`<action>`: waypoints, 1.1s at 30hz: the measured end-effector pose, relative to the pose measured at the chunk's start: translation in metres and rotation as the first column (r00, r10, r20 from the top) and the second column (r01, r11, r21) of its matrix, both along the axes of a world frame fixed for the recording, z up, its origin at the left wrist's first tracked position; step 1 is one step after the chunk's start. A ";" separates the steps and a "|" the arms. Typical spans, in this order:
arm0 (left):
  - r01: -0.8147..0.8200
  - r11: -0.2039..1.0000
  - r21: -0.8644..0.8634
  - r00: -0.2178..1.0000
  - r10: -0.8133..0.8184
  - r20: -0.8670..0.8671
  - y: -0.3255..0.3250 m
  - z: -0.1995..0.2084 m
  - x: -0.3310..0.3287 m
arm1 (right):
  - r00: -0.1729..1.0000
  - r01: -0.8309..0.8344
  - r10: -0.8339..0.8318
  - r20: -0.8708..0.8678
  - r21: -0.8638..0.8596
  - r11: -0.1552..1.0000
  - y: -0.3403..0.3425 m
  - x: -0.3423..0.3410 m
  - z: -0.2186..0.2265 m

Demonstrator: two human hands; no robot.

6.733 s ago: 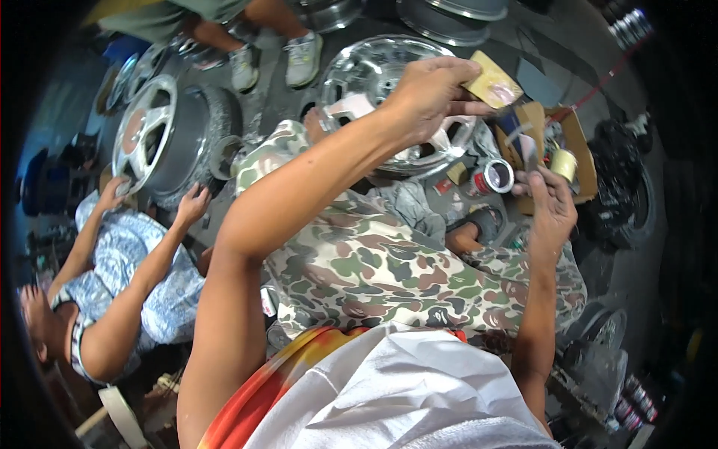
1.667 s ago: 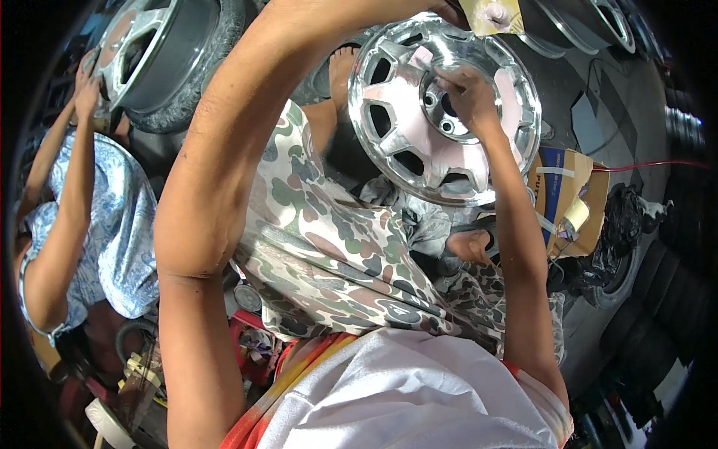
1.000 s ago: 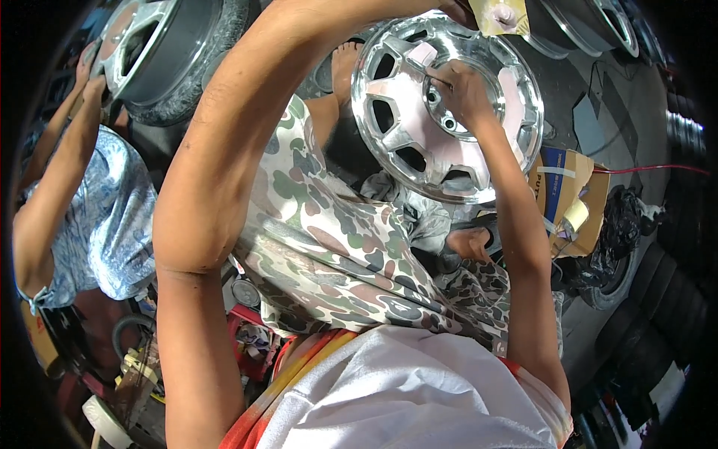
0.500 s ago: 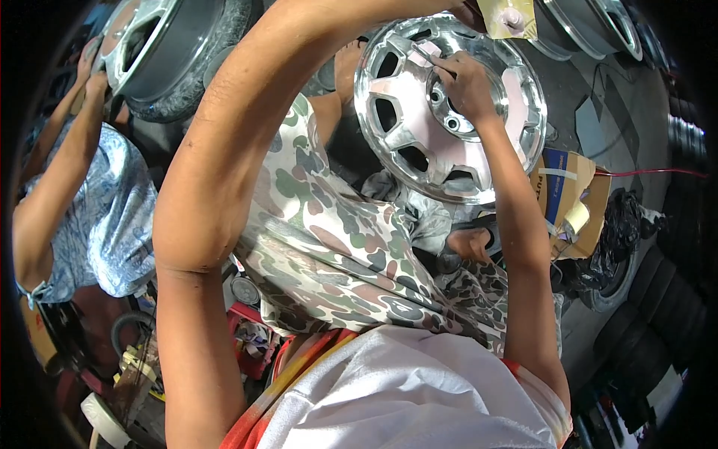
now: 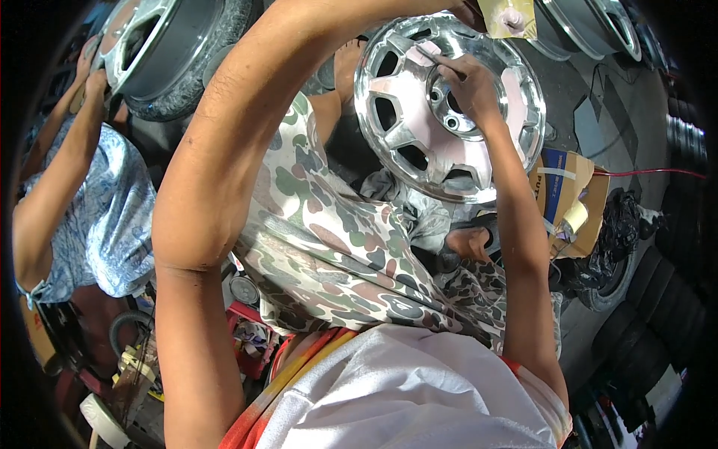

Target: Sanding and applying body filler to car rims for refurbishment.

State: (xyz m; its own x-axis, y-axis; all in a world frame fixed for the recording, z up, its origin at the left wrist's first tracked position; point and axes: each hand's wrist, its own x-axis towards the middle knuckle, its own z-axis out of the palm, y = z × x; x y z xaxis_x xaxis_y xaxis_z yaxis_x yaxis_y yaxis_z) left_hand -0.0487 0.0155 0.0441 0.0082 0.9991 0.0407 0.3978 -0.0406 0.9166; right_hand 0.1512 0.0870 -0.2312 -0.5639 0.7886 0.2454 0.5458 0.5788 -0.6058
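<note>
A shiny silver alloy wheel (image 5: 407, 161) with smooth pink filler patches on its spokes lies tilted in front of me. My right hand (image 5: 474, 88) is over its hub, closed on a thin, dark putty spreader (image 5: 428, 55). The spreader's tip is at a pink patch on the upper-left spoke. My left arm arches across the top of the view. Only a shaded bit of my left hand (image 5: 470, 13) shows beyond the wheel, at the edge of a yellow card (image 5: 499, 18) bearing a blob of pink putty. The rest of that hand is hidden.
An open cardboard box (image 5: 594, 196) with a yellow-white roll stands right of the wheel, near a black plastic bag (image 5: 615, 236) and a red cord (image 5: 658, 171). More wheels (image 5: 591, 26) stand at top right. At left, a co-worker's hands touch another wheel (image 5: 172, 56).
My right hand has shifted slightly right and down over the hub, with the spreader still in its fingers. My left hand and the card have hardly moved.
</note>
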 end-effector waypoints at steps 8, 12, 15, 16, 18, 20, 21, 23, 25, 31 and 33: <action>0.021 1.000 0.009 1.000 -0.021 -0.007 0.002 -0.002 0.000 | 0.998 -0.039 0.035 0.046 0.097 0.995 0.003 -0.005 -0.012; 0.073 0.993 0.088 0.996 -0.078 0.048 -0.001 -0.013 -0.011 | 0.994 -0.099 0.100 0.037 -0.028 0.995 -0.004 -0.006 -0.008; 0.073 0.993 0.091 0.995 -0.078 0.056 0.001 -0.006 -0.004 | 1.000 -0.017 0.016 -0.019 -0.087 0.996 -0.001 0.002 -0.001; -0.003 1.000 -0.009 1.000 0.004 0.021 0.001 -0.002 0.001 | 1.000 -0.016 0.015 -0.017 -0.087 0.996 0.003 0.006 -0.003; 0.003 1.000 -0.014 0.999 -0.003 0.037 0.001 -0.002 0.003 | 0.991 0.103 -0.100 -0.089 0.028 0.994 0.015 0.013 -0.008; 0.005 1.000 -0.021 0.999 -0.004 0.048 0.001 -0.006 0.000 | 0.995 0.084 -0.082 -0.066 0.039 0.996 0.019 0.015 -0.012; 0.083 0.992 0.100 0.994 -0.089 0.058 0.000 -0.014 -0.008 | 0.997 0.063 -0.061 -0.044 0.049 0.997 0.020 0.014 -0.013; 0.156 0.964 0.217 0.983 -0.172 0.057 0.000 -0.014 -0.010 | 1.000 0.031 -0.031 -0.005 0.067 0.997 0.016 0.011 -0.013; 0.013 1.000 -0.015 1.000 -0.013 -0.013 0.001 -0.001 0.003 | 0.999 0.004 -0.008 0.040 0.085 0.996 0.011 0.012 -0.010; 0.023 1.000 -0.017 1.000 -0.023 0.004 0.003 -0.003 0.004 | 0.987 -0.040 0.038 0.153 0.013 0.999 -0.006 0.012 0.000; 0.048 0.992 0.116 0.999 -0.046 -0.021 0.001 -0.017 -0.001 | 0.983 -0.087 0.086 0.165 -0.005 0.996 -0.009 0.013 -0.001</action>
